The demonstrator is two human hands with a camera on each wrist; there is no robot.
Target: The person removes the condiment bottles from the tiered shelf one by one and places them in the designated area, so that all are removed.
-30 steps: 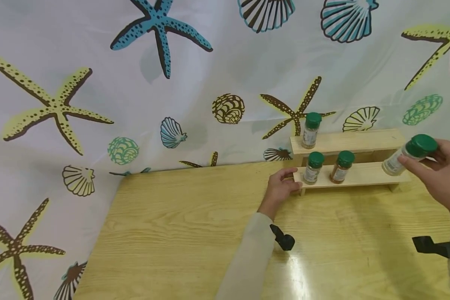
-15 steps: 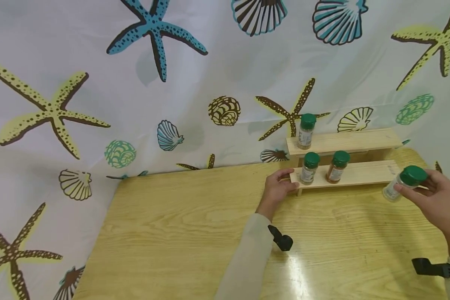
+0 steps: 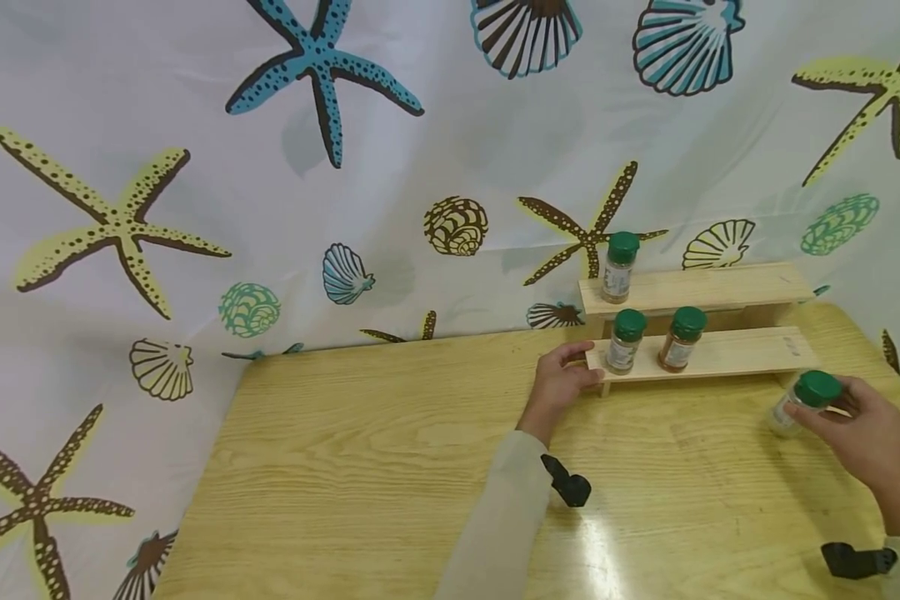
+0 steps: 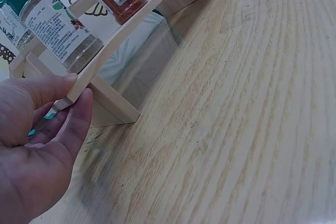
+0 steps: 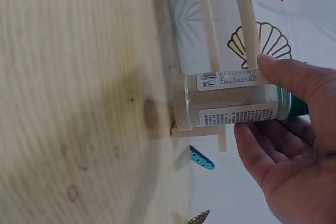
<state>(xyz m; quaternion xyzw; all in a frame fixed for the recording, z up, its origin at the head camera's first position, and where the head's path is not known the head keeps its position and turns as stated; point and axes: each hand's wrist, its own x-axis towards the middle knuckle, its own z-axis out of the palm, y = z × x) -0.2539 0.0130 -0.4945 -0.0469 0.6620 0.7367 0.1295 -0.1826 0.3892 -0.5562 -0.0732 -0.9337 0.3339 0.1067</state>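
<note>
Behind everything, your largest thing is the pale cloth (image 3: 420, 150) printed with starfish and shells, hanging past the back of the counter (image 3: 390, 442). Next comes the two-step wooden rack (image 3: 750, 352), standing toward the counter's right rear, where it stood a second ago.

Your two hands are well apart. Your left hand (image 3: 558, 383) pinches the left end of the rack's lower step, thumb on top and fingers beneath, the same grip as in the earlier frames. Your right hand (image 3: 877, 425) grips the held jar (image 5: 231, 98) between thumb and fingers, near its green lid. A second ago you had that jar at the right end of the lower step; now it is lower and closer to you, just in front of that end and tilted. You cannot tell whether its base touches the counter.

Your other three jars have kept their places, upright with green lids: one jar (image 3: 618, 268) at the left of the upper step, another jar (image 3: 625, 343) at the left of the lower step, and the reddish jar (image 3: 681, 342) just beside it.
</note>
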